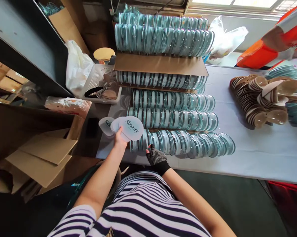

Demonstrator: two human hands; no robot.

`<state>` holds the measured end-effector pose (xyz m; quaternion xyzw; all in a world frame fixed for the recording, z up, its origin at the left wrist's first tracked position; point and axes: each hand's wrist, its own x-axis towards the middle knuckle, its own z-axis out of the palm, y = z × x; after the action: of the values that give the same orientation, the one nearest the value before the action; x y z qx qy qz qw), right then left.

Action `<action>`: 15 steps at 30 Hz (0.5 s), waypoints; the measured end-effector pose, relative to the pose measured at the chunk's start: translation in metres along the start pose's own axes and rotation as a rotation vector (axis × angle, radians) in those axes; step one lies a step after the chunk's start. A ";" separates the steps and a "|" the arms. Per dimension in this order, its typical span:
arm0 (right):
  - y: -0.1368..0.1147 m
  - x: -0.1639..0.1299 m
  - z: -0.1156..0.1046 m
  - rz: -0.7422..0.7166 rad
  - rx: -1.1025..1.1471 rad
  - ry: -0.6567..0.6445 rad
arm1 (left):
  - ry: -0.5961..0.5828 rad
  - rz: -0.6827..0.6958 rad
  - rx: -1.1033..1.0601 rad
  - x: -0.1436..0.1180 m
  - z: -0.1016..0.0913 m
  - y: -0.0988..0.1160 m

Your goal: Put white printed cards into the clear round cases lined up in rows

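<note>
My left hand (120,139) is closed on a fan of round white discs (132,129); the top one reads "beauty" in dark script. Beside them, a similar printed disc (106,126) lies at the table's left edge. My right hand (157,156), in a black mesh fingerless glove, pinches the rim of a glass disc (147,138) near the left end of the nearest row. That row of glass discs (188,143) stands on edge, with pale layers between many of them. The right fingertips are partly hidden.
More rows of glass discs (173,118) stand behind, some in a cardboard box (160,63). A white basket (95,77) sits back left, near an open carton (22,131). Brown oval pieces (257,102) are stacked right. A person in an orange garment (257,54) stands beyond.
</note>
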<state>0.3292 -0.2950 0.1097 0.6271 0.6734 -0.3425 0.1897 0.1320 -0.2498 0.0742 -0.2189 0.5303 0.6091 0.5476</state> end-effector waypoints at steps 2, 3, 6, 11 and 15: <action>0.005 -0.005 0.003 0.026 0.055 0.013 | -0.081 0.015 -0.034 0.002 0.005 0.002; 0.006 -0.006 0.004 0.034 0.081 0.030 | -0.117 -0.003 -0.042 0.003 0.008 0.001; 0.005 -0.004 0.001 0.014 0.099 0.063 | -0.146 -0.106 -0.026 0.007 0.017 -0.008; -0.004 0.016 -0.016 0.029 -0.023 0.043 | -0.112 -0.168 -0.013 0.015 0.022 -0.021; -0.008 0.030 -0.021 0.015 -0.030 0.020 | -0.124 -0.196 0.003 0.022 0.020 -0.017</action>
<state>0.3203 -0.2587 0.1052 0.6327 0.6756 -0.3246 0.1948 0.1469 -0.2257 0.0553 -0.2306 0.4723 0.5641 0.6368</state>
